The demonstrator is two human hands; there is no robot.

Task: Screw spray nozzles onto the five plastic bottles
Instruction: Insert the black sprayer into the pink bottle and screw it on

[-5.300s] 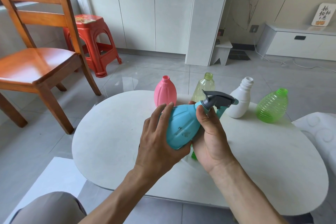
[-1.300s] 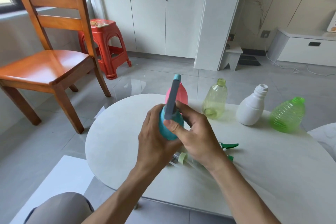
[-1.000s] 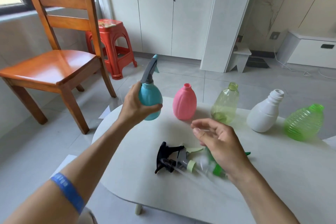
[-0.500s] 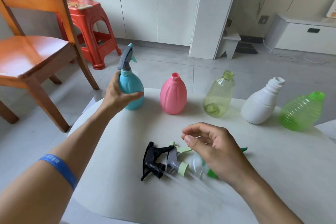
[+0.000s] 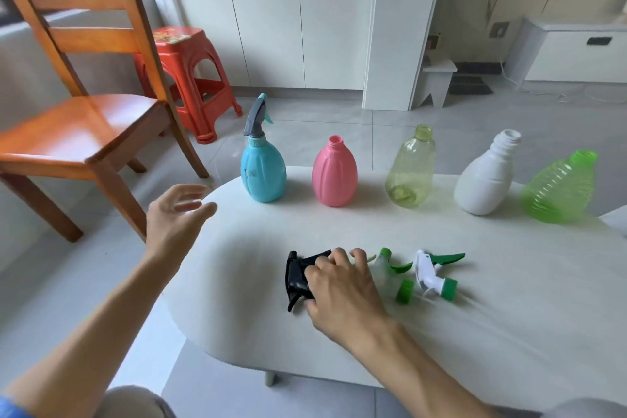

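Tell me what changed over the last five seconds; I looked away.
The blue bottle, nozzle now on, was set down at the left end of the row and released; the left hand has drawn back, open. The right hand dropped onto the black nozzle on the table. The other four bottles stayed put, uncapped.

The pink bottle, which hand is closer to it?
The right, narrowly. The right hand lies on the black nozzle on the table, straight in front of the pink bottle. The left hand hovers open off to its left, beyond the blue bottle.
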